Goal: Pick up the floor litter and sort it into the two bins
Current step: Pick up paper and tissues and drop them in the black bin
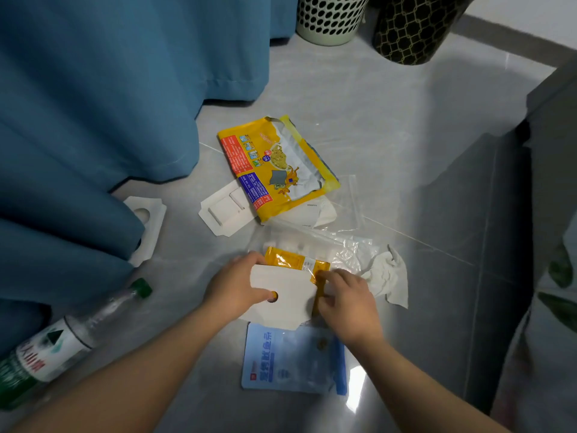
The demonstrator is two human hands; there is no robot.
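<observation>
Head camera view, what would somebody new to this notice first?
At centre the left hand grips a white card with a hole while the right hand pinches an orange sachet. Beyond them a torn yellow noodle packet lies on the floor, with a big blue curtain on the left. A white perforated bin and a black patterned bin stand at the top.

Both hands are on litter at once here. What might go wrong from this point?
1. The left hand holds a white card while the right hand pinches an orange sachet beside it; carried together, both might end up sorted together.
2. The clear plastic bag lies by the sachet and may drag along.
3. The cardboard insert half under the blue curtain is easily missed.
</observation>
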